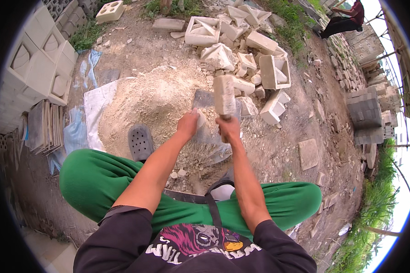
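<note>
My right hand (pixel 228 129) is closed round the handle of a hammer. Its dusty, block-shaped hammer head (pixel 224 96) is raised and slightly blurred. Just left of it, my left hand (pixel 188 124) grips a pale block chunk (pixel 201 118) at the edge of a dark grey slab (pixel 204 98). Some crumbs lie on the slab, partly hidden by the hammer. Against the slab's left side spreads a heap of pale crushed rubble (pixel 143 102), partly on a white sheet (pixel 93 107).
Broken pale blocks (pixel 274 73) pile up beyond the slab. Stacked carved blocks (pixel 41 50) and thin boards (pixel 48 127) stand at left. Grey blocks (pixel 364 109) are stacked at right. My left clog (pixel 140 140) rests beside the heap. Another person (pixel 346 20) is at the far right.
</note>
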A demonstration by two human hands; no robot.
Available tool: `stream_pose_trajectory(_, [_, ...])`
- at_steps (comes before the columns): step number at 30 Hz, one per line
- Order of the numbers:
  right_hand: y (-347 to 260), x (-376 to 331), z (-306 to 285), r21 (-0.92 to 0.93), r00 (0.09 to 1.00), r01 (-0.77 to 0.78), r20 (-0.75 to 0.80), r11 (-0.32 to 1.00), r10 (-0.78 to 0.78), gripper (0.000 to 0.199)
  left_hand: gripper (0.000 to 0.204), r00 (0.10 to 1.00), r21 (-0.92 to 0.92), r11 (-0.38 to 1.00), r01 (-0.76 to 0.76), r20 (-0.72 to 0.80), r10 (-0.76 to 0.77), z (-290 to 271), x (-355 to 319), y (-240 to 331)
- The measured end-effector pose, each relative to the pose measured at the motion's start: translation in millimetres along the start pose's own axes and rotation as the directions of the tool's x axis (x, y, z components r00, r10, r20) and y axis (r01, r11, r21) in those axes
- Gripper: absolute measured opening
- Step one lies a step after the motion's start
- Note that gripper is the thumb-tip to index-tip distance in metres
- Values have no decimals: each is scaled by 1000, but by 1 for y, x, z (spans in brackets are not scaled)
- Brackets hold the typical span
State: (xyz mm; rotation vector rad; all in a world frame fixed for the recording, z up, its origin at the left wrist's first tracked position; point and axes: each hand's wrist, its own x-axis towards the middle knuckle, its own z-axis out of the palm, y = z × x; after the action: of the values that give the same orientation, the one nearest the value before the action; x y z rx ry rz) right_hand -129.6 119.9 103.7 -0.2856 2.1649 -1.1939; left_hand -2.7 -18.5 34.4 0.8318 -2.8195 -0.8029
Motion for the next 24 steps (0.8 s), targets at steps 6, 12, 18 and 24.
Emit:
stream_pose_trajectory(6, [34, -3, 22, 14, 999, 46, 14, 999, -46, 21, 32, 1000, -30, 999, 26, 7, -25, 5, 1, -3])
stream_pose_trajectory(12, [62, 13, 28, -69, 994, -78, 74, 995, 83, 23, 28, 994, 34, 998, 44, 95, -47, -6, 10, 14])
stream_pose_trajectory(18, [36, 1, 10, 57, 996, -75, -52, 996, 78, 22, 26, 995, 86, 996, -8, 101, -1, 1, 6, 4])
stream_pose_trajectory(24, [63, -18, 22, 19, 997, -79, 14, 997, 79, 26, 24, 999, 51, 998, -27, 47, 24, 4, 9, 5])
